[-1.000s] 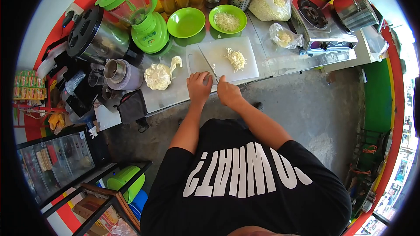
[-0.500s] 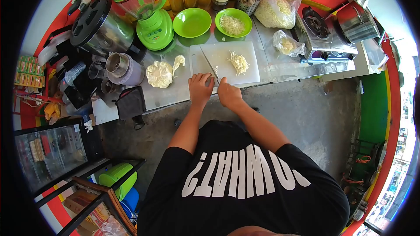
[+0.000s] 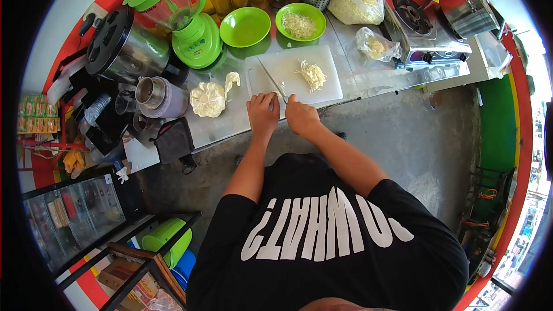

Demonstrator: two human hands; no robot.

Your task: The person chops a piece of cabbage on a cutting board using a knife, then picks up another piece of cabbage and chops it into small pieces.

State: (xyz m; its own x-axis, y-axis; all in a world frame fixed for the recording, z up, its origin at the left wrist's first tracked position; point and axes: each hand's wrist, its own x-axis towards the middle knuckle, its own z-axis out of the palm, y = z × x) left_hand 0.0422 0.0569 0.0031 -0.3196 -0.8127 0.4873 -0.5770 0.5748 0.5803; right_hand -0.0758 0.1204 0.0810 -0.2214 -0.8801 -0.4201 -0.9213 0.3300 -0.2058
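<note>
My right hand [image 3: 302, 115] is wrapped round the handle of a kitchen knife [image 3: 268, 74], its blade pointing away and to the left across a white cutting board [image 3: 258, 87]. Beside the blade, my left hand [image 3: 263, 112] rests at the board's near edge with curled fingers. Whatever lies beneath those fingers is mostly hidden; small pale shreds show near the blade. A pile of shredded cabbage [image 3: 311, 76] sits on the right half of the board. To the left, a cut cabbage head [image 3: 208, 99] lies on the counter with a loose leaf [image 3: 232, 80] against it.
Behind the board stand a green bowl [image 3: 245, 27], another green bowl [image 3: 281, 25] holding shreds, and a green blender [image 3: 197, 40]. A bag of shreds [image 3: 360, 4], a small plastic bag [image 3: 377, 45] and a gas stove [image 3: 432, 56] are right. A metal-topped container [image 3: 163, 101] stands left.
The whole view has shifted and tilted slightly. Both hands stay at the near edge of the board, with the knife at nearly the same angle between them.
</note>
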